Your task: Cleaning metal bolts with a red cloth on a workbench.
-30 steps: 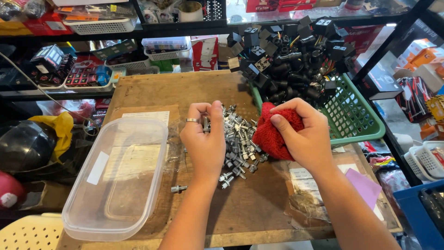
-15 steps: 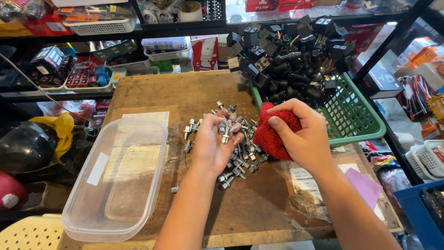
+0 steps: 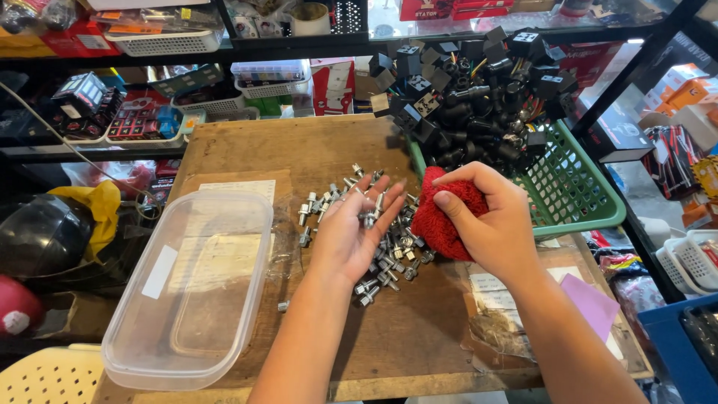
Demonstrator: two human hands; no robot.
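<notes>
A person's left hand [image 3: 353, 236], palm up and fingers spread flat, cradles one loose bolt [image 3: 369, 219] above the bolt pile [image 3: 374, 239] on the wooden worktop [image 3: 314, 150]. The right hand [image 3: 490, 224], fingers closed, grips a red cloth [image 3: 441, 217]. Unclasped, the bolt could likely roll off and vanish among the others.

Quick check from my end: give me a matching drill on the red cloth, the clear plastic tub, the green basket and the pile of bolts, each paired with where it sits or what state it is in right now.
Things:
1. red cloth
2. clear plastic tub
3. green basket
4. pile of bolts

Places or states:
A. heaped with black connectors and relays
B. bunched in the right hand
C. loose on the wooden board, under the left hand
D. empty, at the board's left edge

Pairs: 1-B, 2-D, 3-A, 4-C
</notes>
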